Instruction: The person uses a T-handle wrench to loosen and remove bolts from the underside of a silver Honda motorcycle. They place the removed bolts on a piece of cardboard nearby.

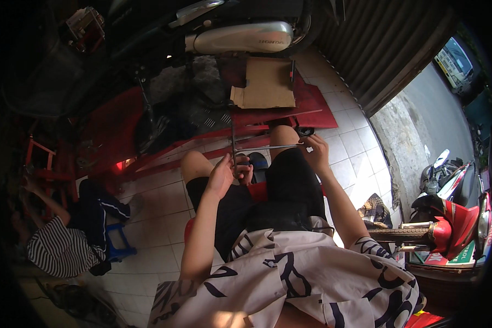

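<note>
We see dark lettering, upside down to us, on the silver muffler [246,39] at the far side of the red lift [320,113], and bold printed capitals on the red and green signs [462,255] off to the lift's right, under a red motorbike part [458,227]. For containers, we find only a piece of cardboard [270,85], perhaps a box laid flat, on the lift's right half; a small dark item lies along its right edge. On our side of the lift, just short of its near edge, we hold a slim metal tool [268,147] crosswise over our knees. Our left hand [222,176] has its grip curled round the lower part of the upright crossbar [234,134], its forearm rising steeply from below. Our right hand [316,154], beside the right knee, has a narrow grip, fingers bent at the rod's right end; we cannot tell exactly how they meet it. That forearm slants up and inward, elbow bent. Left of us, near the lift's left end, a person in a striped shirt [60,246] sits by a blue stool [120,241].
</note>
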`<move>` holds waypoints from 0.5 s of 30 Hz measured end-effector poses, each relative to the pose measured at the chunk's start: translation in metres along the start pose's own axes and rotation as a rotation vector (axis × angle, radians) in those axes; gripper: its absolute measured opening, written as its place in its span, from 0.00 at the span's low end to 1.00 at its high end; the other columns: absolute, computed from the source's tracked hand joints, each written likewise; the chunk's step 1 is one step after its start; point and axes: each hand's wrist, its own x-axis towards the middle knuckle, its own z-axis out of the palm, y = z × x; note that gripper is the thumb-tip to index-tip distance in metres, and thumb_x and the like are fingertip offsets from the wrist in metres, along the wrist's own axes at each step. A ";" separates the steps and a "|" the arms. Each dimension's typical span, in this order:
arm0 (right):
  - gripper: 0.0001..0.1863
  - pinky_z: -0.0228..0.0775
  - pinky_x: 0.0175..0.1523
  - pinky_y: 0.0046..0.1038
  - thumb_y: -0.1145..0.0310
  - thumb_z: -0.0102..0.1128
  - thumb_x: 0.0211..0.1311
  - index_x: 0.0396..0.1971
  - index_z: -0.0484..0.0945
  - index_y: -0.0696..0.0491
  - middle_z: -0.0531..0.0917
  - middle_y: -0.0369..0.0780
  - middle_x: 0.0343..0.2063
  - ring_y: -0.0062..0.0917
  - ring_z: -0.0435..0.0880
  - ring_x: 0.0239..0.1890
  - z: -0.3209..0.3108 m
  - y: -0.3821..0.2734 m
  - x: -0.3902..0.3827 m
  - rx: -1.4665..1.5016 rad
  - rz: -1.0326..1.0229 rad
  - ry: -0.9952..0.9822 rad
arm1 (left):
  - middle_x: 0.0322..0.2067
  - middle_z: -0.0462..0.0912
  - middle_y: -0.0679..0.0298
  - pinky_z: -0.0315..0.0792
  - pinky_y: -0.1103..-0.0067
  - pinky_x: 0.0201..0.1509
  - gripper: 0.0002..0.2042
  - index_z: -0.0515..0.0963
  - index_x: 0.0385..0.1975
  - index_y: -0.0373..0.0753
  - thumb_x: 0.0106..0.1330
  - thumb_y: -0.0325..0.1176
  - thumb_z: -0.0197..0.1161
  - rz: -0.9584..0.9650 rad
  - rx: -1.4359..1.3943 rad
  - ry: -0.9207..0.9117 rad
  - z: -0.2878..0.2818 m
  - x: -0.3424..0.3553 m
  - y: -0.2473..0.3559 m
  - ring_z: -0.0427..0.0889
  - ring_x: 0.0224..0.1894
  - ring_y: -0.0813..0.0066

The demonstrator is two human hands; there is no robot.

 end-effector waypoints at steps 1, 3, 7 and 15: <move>0.08 0.67 0.33 0.33 0.76 0.68 0.40 0.23 0.78 0.54 0.76 0.38 0.18 0.33 0.76 0.26 0.000 0.001 0.000 -0.015 0.005 -0.010 | 0.36 0.79 0.61 0.69 0.83 0.32 0.19 0.72 0.42 0.35 0.74 0.46 0.41 0.005 0.070 -0.034 -0.006 0.002 -0.004 0.80 0.33 0.76; 0.09 0.67 0.32 0.33 0.75 0.69 0.39 0.23 0.77 0.54 0.76 0.38 0.19 0.34 0.76 0.26 0.000 0.004 -0.001 -0.009 -0.004 -0.036 | 0.35 0.79 0.62 0.68 0.84 0.30 0.15 0.72 0.40 0.35 0.74 0.41 0.44 -0.003 0.082 -0.073 -0.013 0.003 -0.009 0.79 0.31 0.79; 0.10 0.68 0.33 0.34 0.73 0.69 0.40 0.23 0.76 0.55 0.77 0.39 0.20 0.34 0.78 0.27 0.001 0.008 -0.005 0.032 0.013 -0.080 | 0.35 0.77 0.64 0.65 0.85 0.29 0.10 0.70 0.40 0.37 0.74 0.35 0.45 0.040 0.231 -0.015 -0.012 0.005 -0.014 0.76 0.30 0.81; 0.10 0.71 0.33 0.37 0.70 0.69 0.41 0.23 0.76 0.54 0.79 0.41 0.22 0.38 0.80 0.28 0.006 0.002 -0.006 0.060 0.043 -0.200 | 0.35 0.79 0.65 0.70 0.85 0.40 0.08 0.75 0.44 0.35 0.68 0.25 0.52 0.242 0.434 0.108 -0.028 0.010 -0.019 0.77 0.35 0.82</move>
